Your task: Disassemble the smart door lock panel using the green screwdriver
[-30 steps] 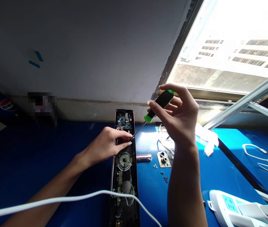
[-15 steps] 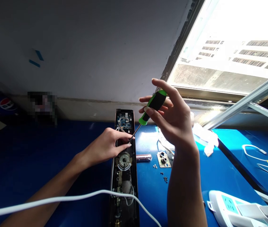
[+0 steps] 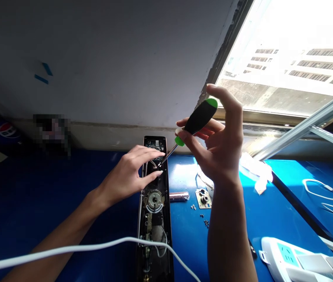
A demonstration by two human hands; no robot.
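1 rubber-gripped screwdriver (image 3: 199,119) pinched in the right hand (image 3: 219,152); left hand (image 3: 125,176) spread over a black lock panel (image 3: 153,219).

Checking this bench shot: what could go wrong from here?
The screwdriver in the right hand has its metal tip beside the exposed circuit board; a slip could scratch or short it. The loose screws on the blue table could get knocked away and lost. The white cable across the lock panel could snag and drag it.
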